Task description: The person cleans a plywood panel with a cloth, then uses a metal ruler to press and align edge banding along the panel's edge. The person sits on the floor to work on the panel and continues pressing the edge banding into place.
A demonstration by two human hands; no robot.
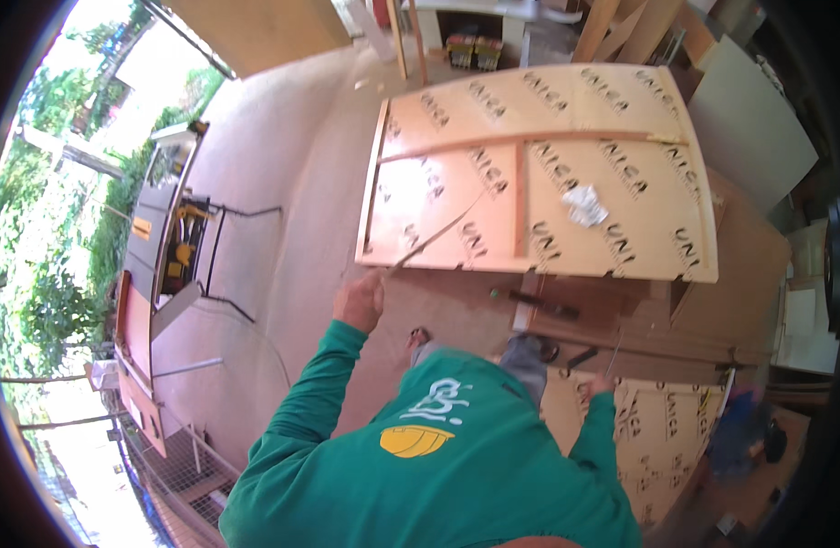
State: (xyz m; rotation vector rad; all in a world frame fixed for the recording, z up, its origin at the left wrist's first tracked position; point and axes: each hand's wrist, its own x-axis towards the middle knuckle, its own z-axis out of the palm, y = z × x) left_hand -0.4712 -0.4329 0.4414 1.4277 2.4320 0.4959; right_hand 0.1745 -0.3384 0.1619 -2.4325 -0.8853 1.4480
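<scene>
My left hand [359, 300] is closed around one end of a thin, flexible strip [431, 242], which rises over the near left edge of a large panel [548, 110]. The panel has a printed film face and wooden battens. A crumpled white cloth or paper [584, 205] lies on it. Lower and to the right, my right hand [601, 384] appears closed on a thin rod-like thing, too small to name. It is near a second printed panel [671, 411]. A dark long-handled tool [546, 305] and a short dark piece [582, 357] lie between the two panels.
A table saw [164, 237] on black legs stands at the left, by the open side with greenery. Boards [753, 119] lean at the far right. A workbench [475, 14] with yellow-black boxes [475, 52] is at the back. A cable [278, 356] crosses the floor.
</scene>
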